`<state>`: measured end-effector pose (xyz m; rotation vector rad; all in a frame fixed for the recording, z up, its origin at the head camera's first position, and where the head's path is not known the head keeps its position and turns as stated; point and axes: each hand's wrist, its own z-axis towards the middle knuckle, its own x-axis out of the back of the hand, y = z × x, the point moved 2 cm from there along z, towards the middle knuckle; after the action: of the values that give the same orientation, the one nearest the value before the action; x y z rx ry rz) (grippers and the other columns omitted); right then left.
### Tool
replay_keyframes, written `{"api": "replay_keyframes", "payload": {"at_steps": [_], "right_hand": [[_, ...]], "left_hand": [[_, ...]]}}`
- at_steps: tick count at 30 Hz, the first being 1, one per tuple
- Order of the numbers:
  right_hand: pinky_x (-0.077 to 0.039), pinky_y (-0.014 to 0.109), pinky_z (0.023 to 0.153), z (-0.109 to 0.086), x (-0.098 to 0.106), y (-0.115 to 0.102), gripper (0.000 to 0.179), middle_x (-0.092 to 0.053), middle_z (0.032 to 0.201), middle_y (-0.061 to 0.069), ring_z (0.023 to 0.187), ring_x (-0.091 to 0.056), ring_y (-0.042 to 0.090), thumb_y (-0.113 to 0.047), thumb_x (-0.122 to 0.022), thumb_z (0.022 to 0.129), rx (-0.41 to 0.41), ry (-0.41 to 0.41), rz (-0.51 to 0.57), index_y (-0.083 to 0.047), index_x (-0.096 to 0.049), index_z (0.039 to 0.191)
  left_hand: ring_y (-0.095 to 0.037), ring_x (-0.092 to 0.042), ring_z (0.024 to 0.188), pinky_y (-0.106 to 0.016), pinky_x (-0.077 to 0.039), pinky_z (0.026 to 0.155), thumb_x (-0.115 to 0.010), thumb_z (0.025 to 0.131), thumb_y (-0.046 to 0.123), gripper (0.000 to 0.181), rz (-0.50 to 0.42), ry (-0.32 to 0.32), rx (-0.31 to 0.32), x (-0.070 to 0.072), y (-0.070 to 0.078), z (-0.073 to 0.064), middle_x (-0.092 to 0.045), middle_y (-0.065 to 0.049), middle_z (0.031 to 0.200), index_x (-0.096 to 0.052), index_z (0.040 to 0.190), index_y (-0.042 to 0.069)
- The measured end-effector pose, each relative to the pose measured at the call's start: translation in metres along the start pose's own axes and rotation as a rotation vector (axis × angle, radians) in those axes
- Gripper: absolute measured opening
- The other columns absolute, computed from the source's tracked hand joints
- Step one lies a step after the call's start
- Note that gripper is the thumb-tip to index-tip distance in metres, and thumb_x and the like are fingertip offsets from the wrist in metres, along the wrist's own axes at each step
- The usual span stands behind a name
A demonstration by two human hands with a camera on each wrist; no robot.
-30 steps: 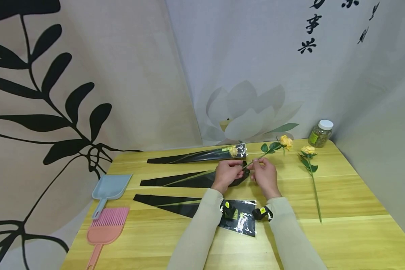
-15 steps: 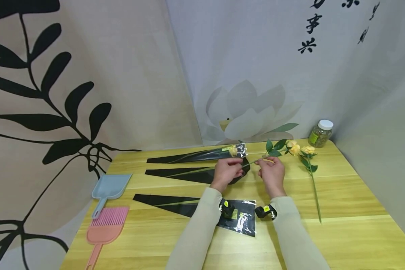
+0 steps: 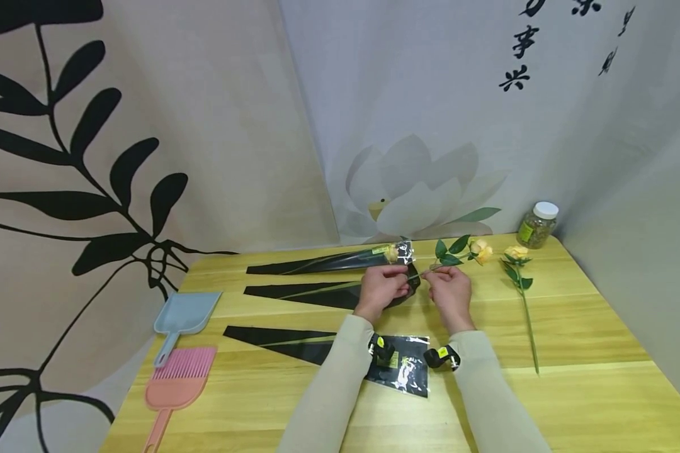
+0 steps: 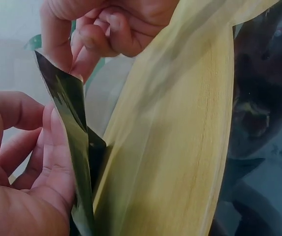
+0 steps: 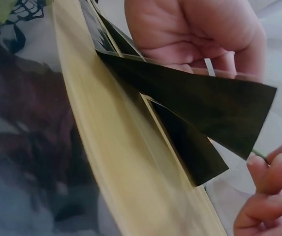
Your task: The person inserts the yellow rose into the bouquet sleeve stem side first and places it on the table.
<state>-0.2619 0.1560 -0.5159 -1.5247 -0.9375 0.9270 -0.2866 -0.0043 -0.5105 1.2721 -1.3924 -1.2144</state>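
Note:
A black flower sleeve [image 3: 323,301] with a gold stripe lies across the middle of the table. My left hand [image 3: 381,292] grips its wide right end; in the left wrist view the black film [image 4: 72,113] stands up beside the curled fingers. Just right of that end, my right hand [image 3: 452,292] pinches the green stem of a yellow rose [image 3: 480,251]. The bloom and leaves point to the right, while the stem's lower end is hidden at the sleeve mouth. In the right wrist view, the fingertips [image 5: 264,179] meet the stem next to the film's corner.
Behind lies a sleeve [image 3: 334,261] with a yellow rose inside; in front, another black sleeve [image 3: 294,343] lies flat under the left forearm. A loose rose [image 3: 524,296] and a lidded jar [image 3: 537,225] are at right. A blue dustpan [image 3: 188,313] and pink brush [image 3: 178,390] lie left.
My right hand moved right along with the rose, then back left toward the sleeve mouth. The sleeve's narrow end shifted slightly right and up; my left hand stayed nearly still.

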Motion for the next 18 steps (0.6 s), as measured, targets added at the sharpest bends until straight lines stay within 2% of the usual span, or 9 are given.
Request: {"api": "replay_keyframes", "payload": {"at_steps": [7, 13, 18], "right_hand": [[-0.048, 0.02, 0.049, -0.0011, -0.0054, 0.0034, 0.018, -0.072, 0.08, -0.009, 0.057, -0.059, 0.007, -0.006, -0.073, 0.096, 0.006, -0.021, -0.023, 0.003, -0.065, 0.109], [-0.05, 0.021, 0.051, -0.0018, -0.0072, 0.003, 0.016, -0.073, 0.08, -0.007, 0.057, -0.058, 0.009, -0.008, -0.074, 0.096, -0.011, -0.049, -0.051, 0.001, -0.066, 0.107], [-0.048, 0.02, 0.049, -0.0022, -0.0075, 0.0044, 0.022, -0.076, 0.084, -0.005, 0.053, -0.055, 0.007, -0.013, -0.069, 0.102, -0.026, -0.08, -0.043, 0.001, -0.061, 0.116]], "left_hand": [[-0.008, -0.072, 0.067, -0.022, -0.064, 0.066, -0.072, 0.094, 0.001, 0.023, 0.003, 0.008, -0.017, 0.0009, 0.0002, 0.0011, -0.079, -0.007, 0.091, -0.083, 0.113, 0.007], [-0.009, -0.073, 0.071, -0.023, -0.065, 0.069, -0.073, 0.096, 0.003, 0.026, -0.003, -0.028, -0.029, 0.0001, 0.0015, 0.0014, -0.079, -0.009, 0.094, -0.079, 0.121, 0.002], [-0.009, -0.073, 0.071, -0.023, -0.065, 0.069, -0.072, 0.096, 0.003, 0.027, -0.007, -0.031, -0.015, 0.0008, 0.0018, 0.002, -0.08, -0.008, 0.095, -0.078, 0.122, 0.0]]}}
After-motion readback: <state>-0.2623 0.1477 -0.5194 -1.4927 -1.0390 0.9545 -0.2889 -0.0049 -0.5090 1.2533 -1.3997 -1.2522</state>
